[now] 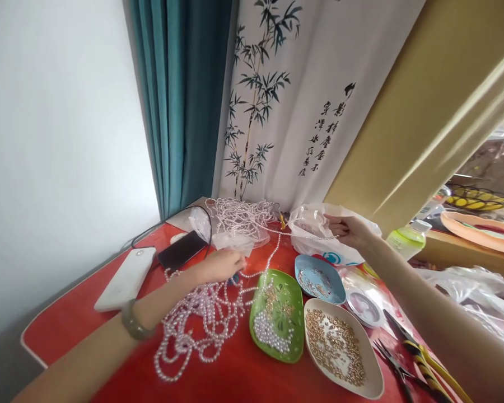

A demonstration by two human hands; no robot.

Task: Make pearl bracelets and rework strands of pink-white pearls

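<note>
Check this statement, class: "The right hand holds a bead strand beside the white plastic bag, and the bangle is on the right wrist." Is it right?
Not entirely: the head view shows the bangle on the left wrist, not the right. The rest stands: the right hand holds a bead strand beside the white plastic bag.

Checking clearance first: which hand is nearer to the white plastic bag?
Right. The right hand overlaps the white plastic bag in view; the left hand is farther off, to the bag's left, by the loose bead strands.
</note>
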